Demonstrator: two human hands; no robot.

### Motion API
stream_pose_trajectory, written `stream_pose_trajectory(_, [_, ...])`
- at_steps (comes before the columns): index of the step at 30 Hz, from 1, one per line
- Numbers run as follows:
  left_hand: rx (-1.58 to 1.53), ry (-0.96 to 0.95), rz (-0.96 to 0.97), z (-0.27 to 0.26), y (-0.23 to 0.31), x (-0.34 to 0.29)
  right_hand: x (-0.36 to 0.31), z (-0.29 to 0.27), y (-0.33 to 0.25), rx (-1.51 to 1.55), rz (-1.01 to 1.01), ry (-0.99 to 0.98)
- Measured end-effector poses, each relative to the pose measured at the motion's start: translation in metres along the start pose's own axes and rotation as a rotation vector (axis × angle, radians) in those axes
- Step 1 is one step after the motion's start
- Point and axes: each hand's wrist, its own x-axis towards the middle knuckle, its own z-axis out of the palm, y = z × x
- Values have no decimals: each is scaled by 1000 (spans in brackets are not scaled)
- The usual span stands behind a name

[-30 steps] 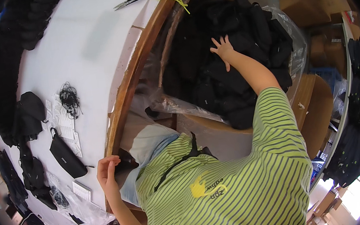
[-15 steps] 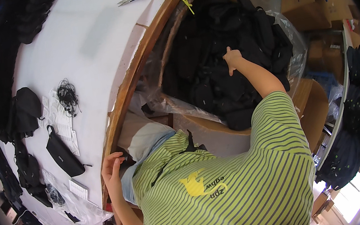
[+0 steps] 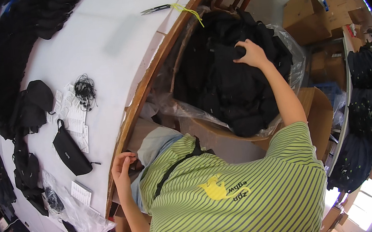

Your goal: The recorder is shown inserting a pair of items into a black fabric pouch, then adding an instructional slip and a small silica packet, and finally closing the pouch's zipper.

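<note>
Right of the white table (image 3: pixel 117 73), a box (image 3: pixel 215 128) holds piled black goods (image 3: pixel 240 110). The right hand (image 3: pixel 253 54), spread a second ago, now pinches a black cloth piece (image 3: pixel 226 60) atop them, so one seems gripped. The left hand (image 3: pixel 122 165) curls near the table; whether it holds anything, I cannot tell.
</note>
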Motion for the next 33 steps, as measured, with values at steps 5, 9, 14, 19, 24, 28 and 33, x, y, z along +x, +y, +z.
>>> stream_pose_trajectory(5, [-80, -12, 56, -17, -7, -7, 2, -69, -15, -10, 94, 260])
stream_pose_trajectory(9, [-137, 94, 130, -41, -21, -29, 12, -126, -81, 47, -29, 459])
stream_pose_trajectory(14, [-297, 246, 282, -64, -42, -38, 28, -179, -220, 357, -368, 592])
stream_pose_trajectory(19, [-320, 603, 409, -94, -60, -49, 20, -151, -456, 972, -738, 200])
stream_pose_trajectory(24, [-266, 749, 447, -133, -45, -64, 9, -27, -689, 1428, -718, -390])
stream_pose_trajectory(28, [-246, 665, 397, -177, -19, -86, 32, 90, -775, 861, -488, -395])
stream_pose_trajectory(33, [-249, 838, 435, -291, -10, -124, 67, 104, -761, 854, -693, 307])
